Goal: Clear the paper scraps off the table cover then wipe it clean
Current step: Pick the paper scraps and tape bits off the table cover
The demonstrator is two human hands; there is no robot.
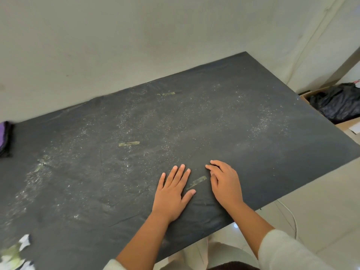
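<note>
A black table cover (243,137) lies over the table, dusted with fine white specks. Three strips of greenish tape stick to it: one strip (197,181) between my hands, one (129,143) in the middle, one (166,93) near the far edge. My left hand (172,193) lies flat on the cover, fingers spread. My right hand (224,182) rests on the cover just right of the nearest strip, fingers slightly curled, holding nothing. A pile of white and greenish paper scraps (13,254) sits at the bottom left corner.
A purple and black cloth (5,139) lies at the table's left edge. A cardboard box holding a black plastic bag (339,106) stands on the floor to the right. A wall runs behind the table. A white cable (290,215) trails on the floor.
</note>
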